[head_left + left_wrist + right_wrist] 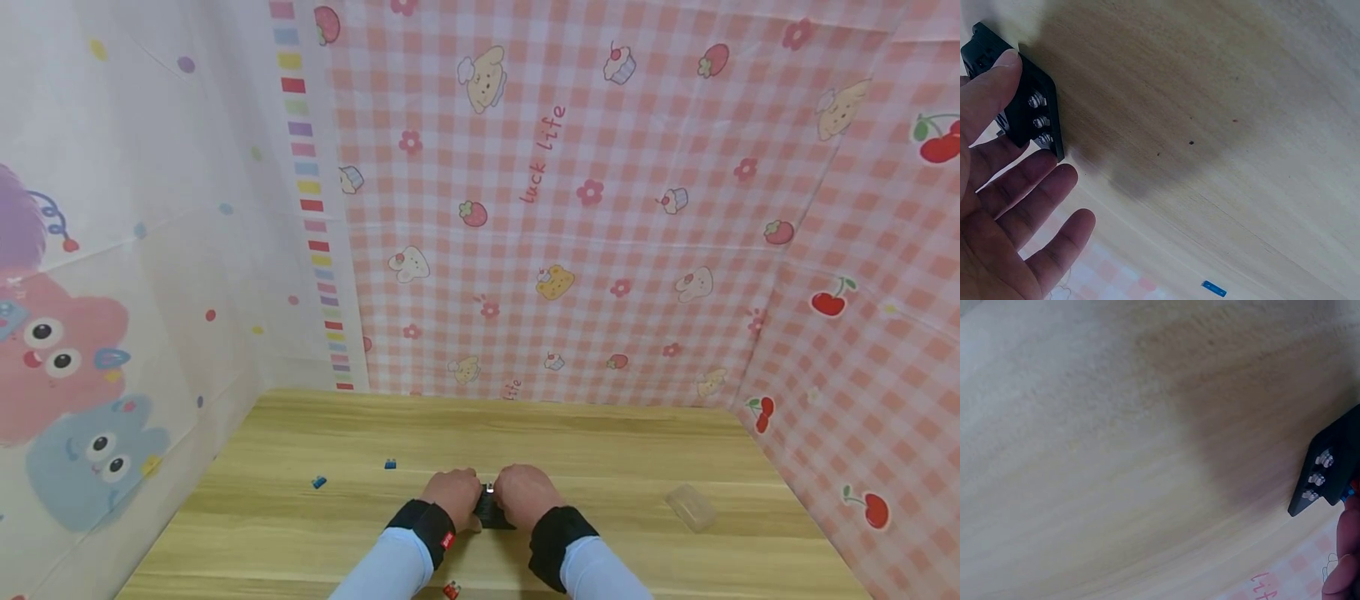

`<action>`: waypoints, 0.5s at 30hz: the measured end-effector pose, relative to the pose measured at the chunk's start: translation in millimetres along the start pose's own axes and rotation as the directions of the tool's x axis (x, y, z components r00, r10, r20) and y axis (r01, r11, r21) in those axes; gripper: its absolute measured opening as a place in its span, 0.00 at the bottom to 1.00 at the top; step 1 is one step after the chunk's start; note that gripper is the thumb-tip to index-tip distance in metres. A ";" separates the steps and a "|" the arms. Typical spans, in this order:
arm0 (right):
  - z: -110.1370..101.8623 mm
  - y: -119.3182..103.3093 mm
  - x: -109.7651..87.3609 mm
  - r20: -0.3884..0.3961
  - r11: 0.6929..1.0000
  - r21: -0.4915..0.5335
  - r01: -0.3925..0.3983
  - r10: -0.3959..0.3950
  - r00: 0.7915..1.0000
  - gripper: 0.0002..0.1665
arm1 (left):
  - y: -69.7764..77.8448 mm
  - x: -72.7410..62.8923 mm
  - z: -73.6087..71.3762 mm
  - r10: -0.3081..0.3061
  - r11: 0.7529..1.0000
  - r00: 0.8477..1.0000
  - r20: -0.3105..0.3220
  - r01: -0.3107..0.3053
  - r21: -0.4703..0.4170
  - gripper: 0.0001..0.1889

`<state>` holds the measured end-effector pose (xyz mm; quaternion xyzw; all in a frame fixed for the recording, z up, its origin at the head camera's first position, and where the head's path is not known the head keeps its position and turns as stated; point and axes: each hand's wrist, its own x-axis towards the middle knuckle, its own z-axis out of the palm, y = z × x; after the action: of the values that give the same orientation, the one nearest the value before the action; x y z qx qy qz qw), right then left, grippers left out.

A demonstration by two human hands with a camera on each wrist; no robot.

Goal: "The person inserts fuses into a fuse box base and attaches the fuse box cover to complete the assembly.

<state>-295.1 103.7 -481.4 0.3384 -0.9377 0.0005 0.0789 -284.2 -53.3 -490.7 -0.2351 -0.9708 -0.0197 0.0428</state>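
Both hands meet at a small black fuse block [495,514], close over the table's front middle. Silver screw terminals [1041,120] line one edge of it. My left hand [453,495] pinches the block's left end between thumb and forefinger, the other fingers spread beneath in the left wrist view. Curled at the right end is my right hand [529,497], its fingertips hidden. In the right wrist view only its curled fingers [1346,550] show, beside a blue and red bit [1351,490] at the block; I cannot tell what they grip.
Two blue blade fuses [391,464] [319,482] lie on the wooden table [600,433] to the left. A red fuse [452,590] lies near the front edge. Right of the hands is a clear plastic cover [692,507]. Patterned cloth walls [570,250] enclose the table's back and sides.
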 end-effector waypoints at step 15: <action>3.7 0.7 -5.2 -0.066 0.999 0.039 -0.018 0.020 0.998 0.08 | -1.7 2.7 3.5 -0.016 1.000 0.999 0.034 0.016 -0.010 0.21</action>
<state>-292.1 107.4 -485.9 0.3306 -0.9376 0.0304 0.1034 -287.6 -53.4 -494.0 -0.2277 -0.9732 -0.0212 0.0248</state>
